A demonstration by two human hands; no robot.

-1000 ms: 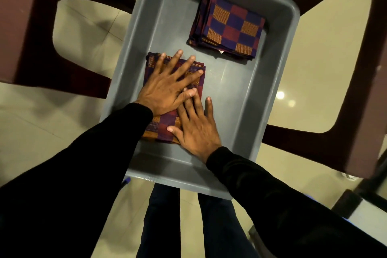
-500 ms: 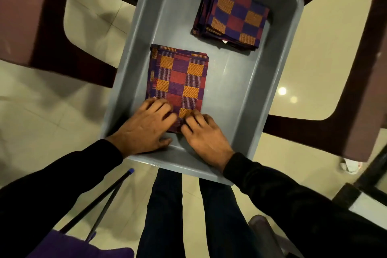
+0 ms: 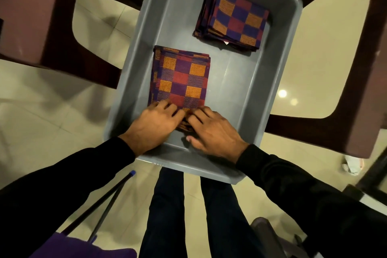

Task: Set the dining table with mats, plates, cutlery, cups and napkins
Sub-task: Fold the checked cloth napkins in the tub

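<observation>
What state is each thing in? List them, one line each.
Grey tub: open-topped, holding two cloth stacks.
Near checked stack: folded flat, near edge lifted by both hands.
Far checked stack: folded, untouched.
Left hand: fingers curled at the stack's edge.
Right hand: likewise.

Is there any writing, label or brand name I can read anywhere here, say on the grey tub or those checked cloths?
None can be read.
Grey tub: no lettering shows.
Near checked stack, gripped at its near edge by the left hand and right hand: pattern only.
Far checked stack: a small white tag pokes out under its near edge, too small to read.
</observation>
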